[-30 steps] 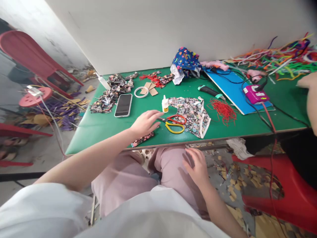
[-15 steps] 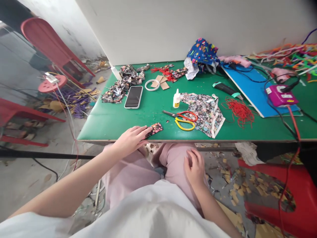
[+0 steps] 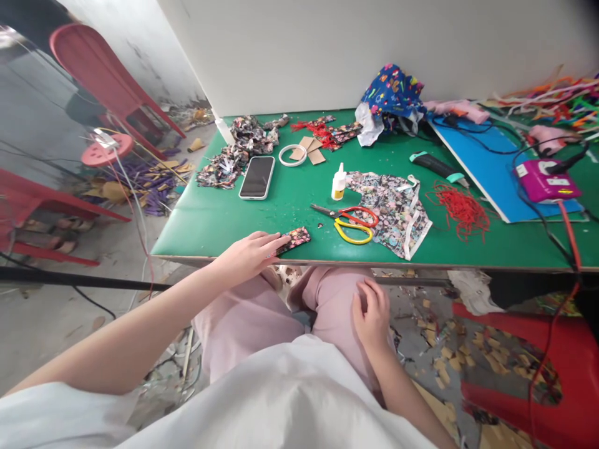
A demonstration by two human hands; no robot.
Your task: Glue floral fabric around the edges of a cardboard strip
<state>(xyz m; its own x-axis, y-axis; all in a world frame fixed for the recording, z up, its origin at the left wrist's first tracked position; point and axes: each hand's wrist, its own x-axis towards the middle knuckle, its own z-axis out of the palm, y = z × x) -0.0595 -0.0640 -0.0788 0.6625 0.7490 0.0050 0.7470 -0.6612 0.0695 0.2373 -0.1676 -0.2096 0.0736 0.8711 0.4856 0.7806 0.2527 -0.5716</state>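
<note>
My left hand (image 3: 256, 251) lies flat, fingers stretched out, over one end of a small dark floral fabric piece (image 3: 296, 240) at the table's front edge. Its palm side is hidden. My right hand (image 3: 372, 312) rests on my thigh with slightly bent, parted fingers and holds nothing. Beyond the fabric piece lie scissors (image 3: 347, 223) with one red and one yellow handle. Behind them a small white glue bottle (image 3: 337, 184) stands upright. A larger floral fabric panel (image 3: 390, 209) with white edging spreads out beside the bottle and scissors.
On the green table (image 3: 224, 227) are a phone (image 3: 257, 178), a tape roll (image 3: 292, 156), brown card pieces (image 3: 316, 151), floral scraps (image 3: 253, 137), red strings (image 3: 461, 209), a cutter (image 3: 437, 167), a blue board (image 3: 491, 174) and a purple power socket (image 3: 545, 181) with cables. Red chairs and floor scraps surround it.
The view has shifted slightly, so things on the table appear a little to the right. My left hand stays on the fabric piece, and my right hand stays on my thigh.
</note>
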